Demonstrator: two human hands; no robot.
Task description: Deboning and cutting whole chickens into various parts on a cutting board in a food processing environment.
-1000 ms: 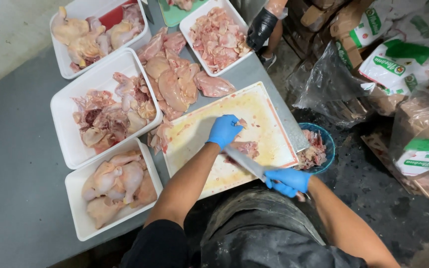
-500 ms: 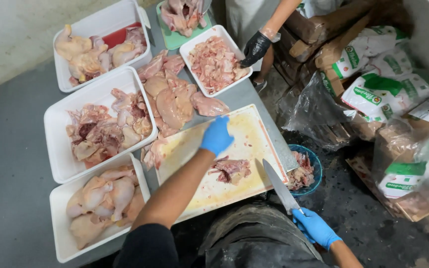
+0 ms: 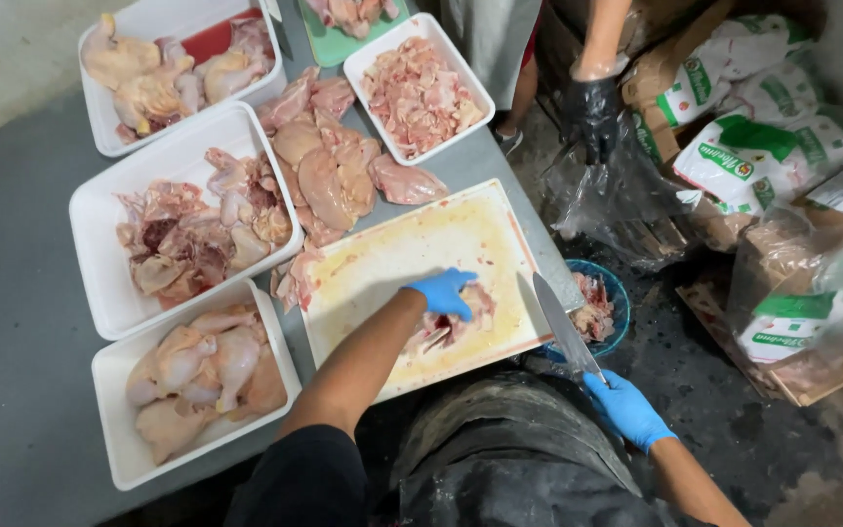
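Big stained white cutting board [image 3: 412,263] sits at the table edge, raw chicken piece [image 3: 461,317] near its front. Left hand [image 3: 443,291] in a blue glove presses on it, fingers curled. Right hand [image 3: 626,410] grips a knife [image 3: 563,327], blade off the board's right edge.

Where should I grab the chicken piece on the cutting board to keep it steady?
Press on the chicken piece from above at its far end, as the left hand does; it lies flat on the cutting board, away from the knife.
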